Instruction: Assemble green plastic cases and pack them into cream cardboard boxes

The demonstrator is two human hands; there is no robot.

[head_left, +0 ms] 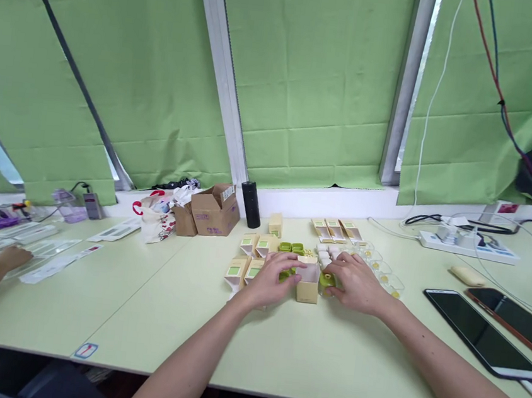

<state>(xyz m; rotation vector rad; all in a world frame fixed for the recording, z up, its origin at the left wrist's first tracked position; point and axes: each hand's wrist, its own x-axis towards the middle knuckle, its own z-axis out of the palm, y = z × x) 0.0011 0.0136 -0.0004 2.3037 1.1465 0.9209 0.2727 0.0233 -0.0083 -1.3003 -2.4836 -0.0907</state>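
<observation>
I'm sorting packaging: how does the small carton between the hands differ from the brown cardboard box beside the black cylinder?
The small carton is pale yellow; the cardboard box is brown with purple print. The cardboard box is much larger than the small carton. Both stand on the table.

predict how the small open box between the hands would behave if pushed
The box is probably light for its size: its walls look like thin card. Its flat sides suggest sliding or tipping, not rolling. The open top may let it flex if squeezed.
</observation>
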